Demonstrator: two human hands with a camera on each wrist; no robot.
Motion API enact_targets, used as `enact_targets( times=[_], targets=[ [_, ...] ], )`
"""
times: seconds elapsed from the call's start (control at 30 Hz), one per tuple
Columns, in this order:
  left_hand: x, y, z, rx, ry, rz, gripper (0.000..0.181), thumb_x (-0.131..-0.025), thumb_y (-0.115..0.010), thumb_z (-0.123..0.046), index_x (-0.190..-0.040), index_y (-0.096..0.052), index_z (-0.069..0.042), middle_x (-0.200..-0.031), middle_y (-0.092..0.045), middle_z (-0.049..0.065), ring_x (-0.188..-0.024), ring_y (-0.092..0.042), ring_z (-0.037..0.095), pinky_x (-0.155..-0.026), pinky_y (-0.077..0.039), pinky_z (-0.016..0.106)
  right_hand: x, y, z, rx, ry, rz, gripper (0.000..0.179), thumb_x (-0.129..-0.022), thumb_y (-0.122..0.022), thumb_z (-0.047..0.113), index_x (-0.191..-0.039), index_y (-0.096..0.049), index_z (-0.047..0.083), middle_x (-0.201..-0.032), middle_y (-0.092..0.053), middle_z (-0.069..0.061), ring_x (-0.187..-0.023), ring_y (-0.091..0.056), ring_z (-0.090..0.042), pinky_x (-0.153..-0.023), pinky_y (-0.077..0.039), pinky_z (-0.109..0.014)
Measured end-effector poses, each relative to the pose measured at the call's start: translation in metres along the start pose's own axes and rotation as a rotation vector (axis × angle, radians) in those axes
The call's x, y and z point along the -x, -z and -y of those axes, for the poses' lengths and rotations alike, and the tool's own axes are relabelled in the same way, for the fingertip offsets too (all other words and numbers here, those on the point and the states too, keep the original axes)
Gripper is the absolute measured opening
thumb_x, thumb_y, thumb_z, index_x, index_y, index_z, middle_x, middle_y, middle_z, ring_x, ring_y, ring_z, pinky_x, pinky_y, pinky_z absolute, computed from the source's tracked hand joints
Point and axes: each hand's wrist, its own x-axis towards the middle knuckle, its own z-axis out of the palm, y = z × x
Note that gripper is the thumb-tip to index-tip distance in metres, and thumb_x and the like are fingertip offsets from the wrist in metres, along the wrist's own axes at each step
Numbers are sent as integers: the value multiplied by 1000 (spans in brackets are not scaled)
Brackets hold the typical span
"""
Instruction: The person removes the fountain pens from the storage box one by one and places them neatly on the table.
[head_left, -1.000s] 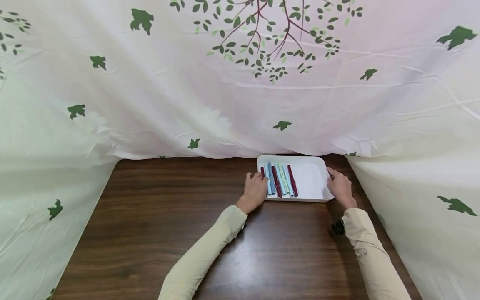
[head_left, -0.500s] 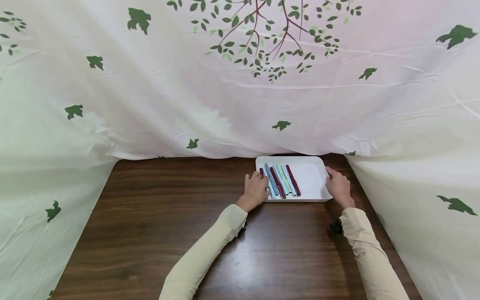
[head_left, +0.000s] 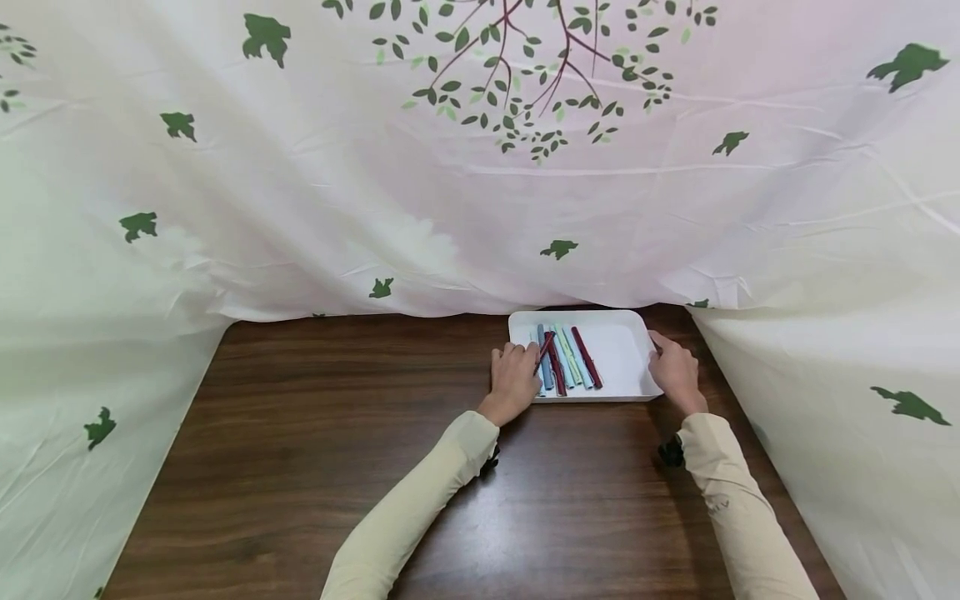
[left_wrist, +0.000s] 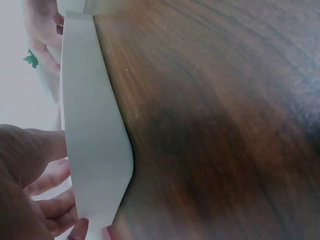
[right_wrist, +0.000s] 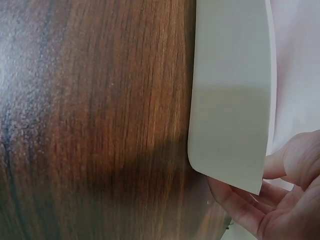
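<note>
Two hands, the left hand (head_left: pixel 515 379) and the right hand (head_left: pixel 675 375), flank the white tray (head_left: pixel 626 354) at the table's (head_left: pixel 315 450) far right in the head view. One dark red stick (head_left: pixel 547 348) slants over other sticks (head_left: pixel 567 357). Left wrist view: fingers (left_wrist: pixel 56 207) reach past the near wall (left_wrist: pixel 92 115); their grip cannot be confirmed. Right wrist view: the right hand is clamped on the tray's right end. Recommended: keep it level so sticks stay put.

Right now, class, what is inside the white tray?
Sticks in dark red, blue, pale blue and pale green lie in the white tray. A slanted dark red stick is beside the left hand, which covers the near left corner; anything beneath it cannot be seen.
</note>
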Motion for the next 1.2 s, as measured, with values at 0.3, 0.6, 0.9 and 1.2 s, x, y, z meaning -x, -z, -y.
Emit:
enact_targets(
  times=[0.3, 0.6, 0.9, 1.2],
  targets=[
    [3, 0, 3, 121, -31, -152, 26, -92, -78, -7, -118, -75, -4, -92, -75, 8, -73, -70, 21, -60, -52, 36, 1, 0, 6, 8, -8, -8, 47, -101, -50, 2, -147, -53, -5, -135, -58, -38, -109, -61, -61, -91, -46, -70],
    [-1, 13, 9, 300, 79, -175, 22, -97, -74, -12, -118, -78, -7, -105, -79, 6, -71, -69, 17, -57, -50, 29, -1, 0, 5, 27, -6, -1, 46, -101, -49, 0, -147, -53, -6, -134, -57, -40, -107, -60, -61, -88, -46, -70],
    [1, 16, 16, 196, 31, -187, 13, -93, -81, -14, -104, -82, -9, -96, -81, 2, -83, -74, 22, -68, -54, 38, 1, -2, 5, 30, 8, -6, 46, -101, -50, 0, -147, -53, -5, -134, -58, -39, -105, -62, -61, -85, -47, -68],
    [2, 29, 30, 500, 202, -129, 14, -94, -79, -12, -104, -78, -3, -97, -80, 9, -89, -76, 24, -86, -58, 43, 1, -1, 5, 24, 7, -2, 47, -101, -50, 0, -148, -52, -6, -135, -56, -39, -104, -62, -60, -84, -48, -68]
  ],
)
